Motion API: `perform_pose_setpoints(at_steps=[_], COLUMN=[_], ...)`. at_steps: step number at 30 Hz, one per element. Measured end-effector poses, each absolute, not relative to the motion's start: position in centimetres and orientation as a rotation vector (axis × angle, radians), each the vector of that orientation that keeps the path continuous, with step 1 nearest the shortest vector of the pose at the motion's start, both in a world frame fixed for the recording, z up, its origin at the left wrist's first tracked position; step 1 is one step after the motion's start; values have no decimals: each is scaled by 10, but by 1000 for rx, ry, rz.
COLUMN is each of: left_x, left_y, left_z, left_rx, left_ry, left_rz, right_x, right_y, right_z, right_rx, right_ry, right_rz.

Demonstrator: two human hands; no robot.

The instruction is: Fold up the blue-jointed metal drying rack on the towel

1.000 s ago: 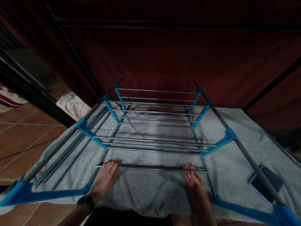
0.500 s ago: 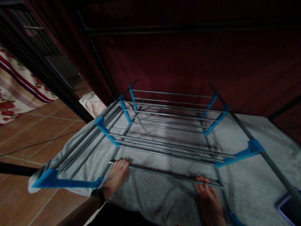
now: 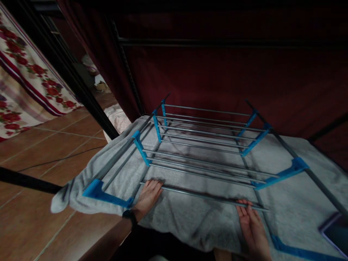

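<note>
A loose grey metal rod (image 3: 199,195) lies crosswise just above a grey blanket, at the near end of a drying rack with blue plastic brackets (image 3: 284,177). My left hand (image 3: 150,194), wearing a dark wristband, is closed over the rod near its left end. Close to the rod's right end, my right hand (image 3: 251,219) pinches it between thumb and fingers, palm turned up. Several fixed rods (image 3: 201,152) span the rack beyond. A blue bracket (image 3: 108,197) stands left of my left hand, and another (image 3: 296,250) lies at the lower right.
The grey blanket (image 3: 185,224) covers the raised surface under the rack. A phone-like dark device (image 3: 337,232) sits at the right edge. Black frame poles (image 3: 29,180) and a dark red curtain (image 3: 217,76) surround the surface. A cable (image 3: 62,159) crosses the tiled floor.
The view has swung left, so rack, rod and hands appear farther right. Both hands keep hold of the rod, and its place against the rack looks nearly the same.
</note>
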State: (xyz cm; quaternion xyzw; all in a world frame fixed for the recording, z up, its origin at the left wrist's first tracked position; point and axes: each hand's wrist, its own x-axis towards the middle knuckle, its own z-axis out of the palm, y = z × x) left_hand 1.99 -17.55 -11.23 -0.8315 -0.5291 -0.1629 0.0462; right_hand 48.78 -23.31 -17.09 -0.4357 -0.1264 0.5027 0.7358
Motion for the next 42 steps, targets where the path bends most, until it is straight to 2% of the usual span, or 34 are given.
perform_pose_setpoints(at_steps=[9,27,42], left_x=[23,34,36], left_y=[-179,-175,-176], left_z=[-108,-96,-96], left_rx=[-2494,-2807,-2843], left_ry=[-1608,-1453,-1509], left_rz=[-572,-357,-377], right_x=[496,501,504], right_y=[-226,-235,-237], right_z=[-170,-155,-155], right_rx=[-991,-1070,-1145], right_ry=[-161,-168,-250], right_rz=[1032,1018,974])
